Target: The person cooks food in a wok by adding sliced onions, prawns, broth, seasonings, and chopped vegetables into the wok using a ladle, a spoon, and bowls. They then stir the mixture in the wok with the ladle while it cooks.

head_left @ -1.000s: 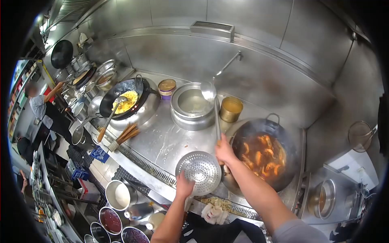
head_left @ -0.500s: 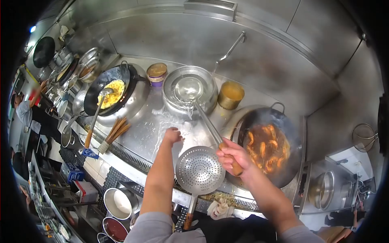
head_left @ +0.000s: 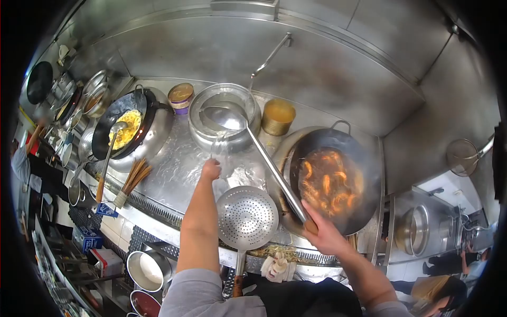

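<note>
Steel ladle (head_left: 272, 168), right hand (head_left: 323, 233) gripping, left (head_left: 211, 170) outstretched

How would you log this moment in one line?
right hand: gripping ladle; ladle: bowl at mouth of pot; water: spilling over front rim; left hand: near spill, grip unclear; strainer: unheld, beside right wok

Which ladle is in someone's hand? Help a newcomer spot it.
On the steel counter, find the round pot between left wok and right wok. The ladle slants from over that pot to the right hand. Unlike the other ladle, in the left wok, this one is held.
</note>
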Demonstrator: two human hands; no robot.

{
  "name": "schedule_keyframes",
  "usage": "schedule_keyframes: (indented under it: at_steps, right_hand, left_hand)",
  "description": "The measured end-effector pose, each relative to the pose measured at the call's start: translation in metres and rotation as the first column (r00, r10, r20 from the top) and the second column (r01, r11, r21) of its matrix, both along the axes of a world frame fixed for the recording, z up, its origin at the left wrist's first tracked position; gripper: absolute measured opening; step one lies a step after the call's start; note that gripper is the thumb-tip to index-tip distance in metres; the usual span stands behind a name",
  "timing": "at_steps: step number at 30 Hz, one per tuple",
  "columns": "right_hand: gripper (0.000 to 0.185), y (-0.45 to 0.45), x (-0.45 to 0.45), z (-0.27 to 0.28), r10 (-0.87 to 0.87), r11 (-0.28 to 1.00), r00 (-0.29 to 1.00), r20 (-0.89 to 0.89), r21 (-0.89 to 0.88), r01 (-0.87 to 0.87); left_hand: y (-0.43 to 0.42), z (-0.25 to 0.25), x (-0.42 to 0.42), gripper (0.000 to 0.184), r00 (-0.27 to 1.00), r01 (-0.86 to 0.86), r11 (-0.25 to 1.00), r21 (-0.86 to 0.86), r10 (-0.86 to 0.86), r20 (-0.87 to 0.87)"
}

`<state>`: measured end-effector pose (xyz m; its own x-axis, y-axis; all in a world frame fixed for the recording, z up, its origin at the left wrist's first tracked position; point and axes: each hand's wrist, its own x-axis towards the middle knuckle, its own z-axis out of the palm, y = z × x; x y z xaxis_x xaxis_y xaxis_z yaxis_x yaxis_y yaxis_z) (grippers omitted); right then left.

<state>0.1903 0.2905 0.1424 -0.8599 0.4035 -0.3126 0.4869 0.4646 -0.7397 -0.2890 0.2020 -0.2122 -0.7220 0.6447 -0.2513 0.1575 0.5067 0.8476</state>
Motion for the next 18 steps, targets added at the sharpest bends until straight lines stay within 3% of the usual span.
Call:
schedule_keyframes:
  at_steps: [1,3,4,5,7,8,9,11,14,18]
  right_hand:
    - [0.086,-0.003,0.021,-0.017,-0.011,1.000,0.997,-0.081,-0.025,0.009]
    - [0.090,-0.010,0.077,-0.069,-0.045,0.997,0.968,-0.246,-0.066,0.030]
    - [0.091,-0.017,0.098,-0.076,-0.215,0.942,0.973,-0.088,-0.281,0.182]
    - [0.086,-0.020,0.111,-0.074,-0.208,0.895,0.975,-0.084,-0.417,0.155]
    - [0.079,-0.022,0.139,-0.050,-0.181,0.878,0.967,0.181,-0.414,0.242]
    - [0.073,-0.023,0.158,-0.047,-0.231,0.840,0.971,0.054,-0.493,0.227]
    - [0.073,-0.018,0.175,-0.041,-0.239,0.793,0.969,0.056,-0.565,0.228]
    - [0.073,-0.015,0.218,-0.055,-0.265,0.798,0.964,0.013,-0.558,0.227]
    - [0.073,0.001,0.279,-0.077,-0.367,0.810,0.930,-0.016,-0.496,0.311]
    - [0.081,0.038,0.328,-0.067,-0.499,0.781,0.851,-0.165,-0.512,0.358]
  left_hand:
    - [-0.006,0.007,0.012,0.026,0.982,-0.139,0.988,0.061,0.130,0.133]
    - [-0.032,-0.073,-0.010,0.025,0.989,-0.091,0.968,0.234,0.115,-0.089]
    - [-0.040,-0.037,0.014,0.023,0.962,-0.250,0.940,0.232,0.213,0.173]
    - [-0.057,0.009,0.041,0.021,0.858,-0.398,0.899,0.183,0.294,0.421]
    - [-0.083,0.038,0.075,0.019,0.919,-0.368,0.930,0.018,0.361,0.156]
    - [-0.098,0.027,0.088,0.023,0.938,-0.327,0.938,0.116,0.337,-0.082]
    - [-0.109,0.016,0.099,0.029,0.893,-0.265,0.943,0.202,0.319,-0.317]
    - [-0.116,0.072,0.161,0.035,0.798,-0.447,0.895,0.003,0.400,-0.450]
    - [-0.129,0.093,0.227,0.025,0.788,-0.491,0.871,-0.021,0.434,-0.437]
    - [-0.118,0.124,0.340,0.012,0.848,-0.348,0.922,0.168,0.386,-0.363]
